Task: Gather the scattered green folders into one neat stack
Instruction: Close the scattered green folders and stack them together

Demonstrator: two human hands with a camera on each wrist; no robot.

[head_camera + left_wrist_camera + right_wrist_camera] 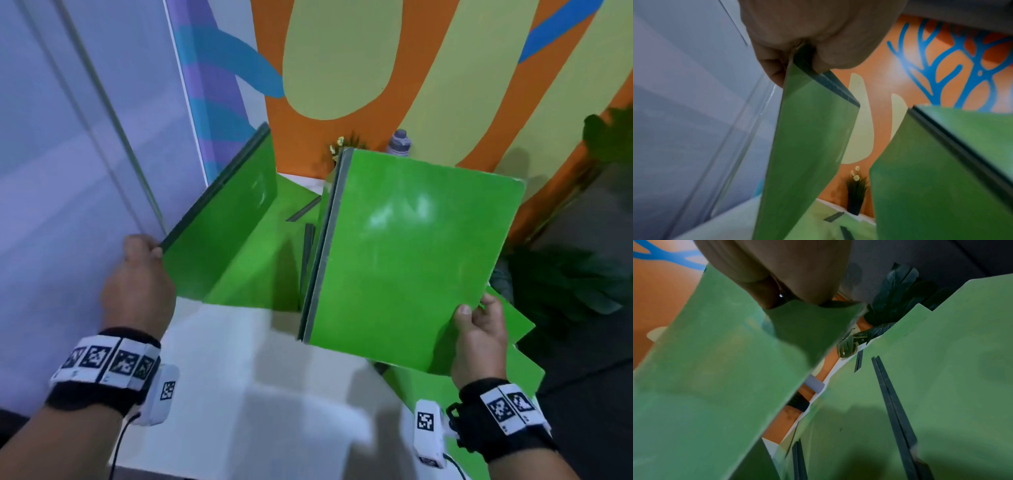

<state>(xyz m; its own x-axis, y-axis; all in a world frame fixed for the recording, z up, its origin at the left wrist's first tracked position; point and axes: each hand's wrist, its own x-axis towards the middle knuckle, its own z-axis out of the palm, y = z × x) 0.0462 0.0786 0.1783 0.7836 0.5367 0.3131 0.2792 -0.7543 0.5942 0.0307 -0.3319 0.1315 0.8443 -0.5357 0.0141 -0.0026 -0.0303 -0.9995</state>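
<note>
Both hands are busy: the right hand (479, 342), low at the right of the head view, pinches the near corner of a large glossy green folder with a grey spine strip (411, 246), thumb on top, holding it raised and tilted across the centre right. Left of centre, the left hand (137, 284) grips a second flat green folder with a dark spine edge (226, 219) by its near corner, fingers curled round the spine, so that it stands almost on edge. The two held folders are apart, with a gap between them.

Under and between them, more green folders (513, 359) lie scattered and overlapping on the white tabletop (239, 394); how many cannot be counted, since the raised ones hide most of them and the frames are blurred. Small things at the far edge are a grey drinks bottle (399, 142) and a little potted plant with pale flowers (342, 145).

Each folder hangs from one corner grip, so it could pivot or slip as the two are brought together. A swinging far edge might also knock the bottle or plant, or shove the loose folders further askew.
</note>
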